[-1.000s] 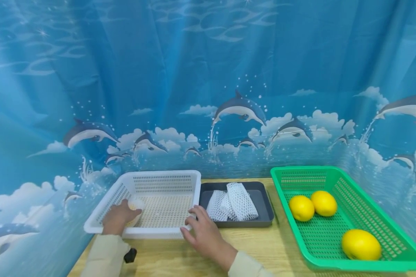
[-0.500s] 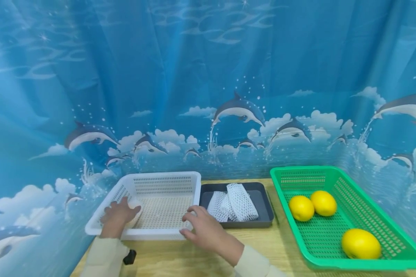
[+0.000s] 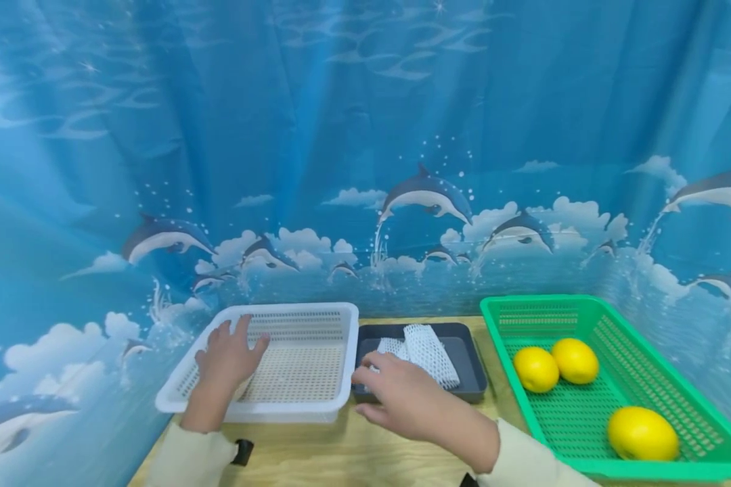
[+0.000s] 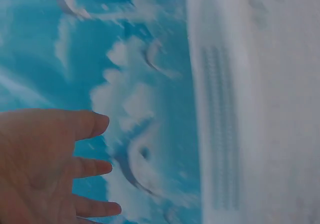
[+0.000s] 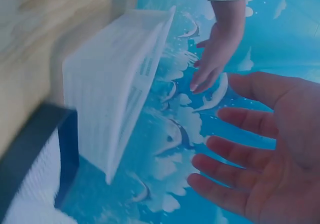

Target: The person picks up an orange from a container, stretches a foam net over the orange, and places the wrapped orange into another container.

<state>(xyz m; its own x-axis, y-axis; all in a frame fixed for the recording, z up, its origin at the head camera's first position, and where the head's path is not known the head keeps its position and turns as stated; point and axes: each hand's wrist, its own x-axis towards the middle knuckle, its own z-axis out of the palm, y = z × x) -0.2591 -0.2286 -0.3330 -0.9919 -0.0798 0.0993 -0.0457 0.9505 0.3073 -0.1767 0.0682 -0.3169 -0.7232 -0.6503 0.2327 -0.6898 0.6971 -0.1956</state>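
Observation:
My left hand (image 3: 227, 358) is raised over the left part of the white basket (image 3: 298, 410), fingers spread and holding nothing. Behind its wrist, a pale thing on the basket floor (image 3: 241, 388) is mostly hidden. In the left wrist view the hand (image 4: 45, 169) has straight fingers beside the basket wall (image 4: 220, 124). My right hand (image 3: 402, 396) hovers at the front left of the dark grey tray (image 3: 463, 341), overlapping the white foam net sleeves (image 3: 432, 355) in it. The right wrist view has this hand (image 5: 285, 149) with fingers loosely extended and nothing in them.
To the right stands a green basket (image 3: 639, 358) with a yellow fruit (image 3: 536, 370) and a second yellow fruit (image 3: 575, 361) together at the back, and another yellow fruit (image 3: 642, 433) near the front. A blue dolphin curtain (image 3: 365, 169) hangs behind the wooden table (image 3: 317, 450).
My left hand has let go of the pale rounded thing in the white basket and lifted up. My right hand has moved from the white basket's corner rightward to the grey tray.

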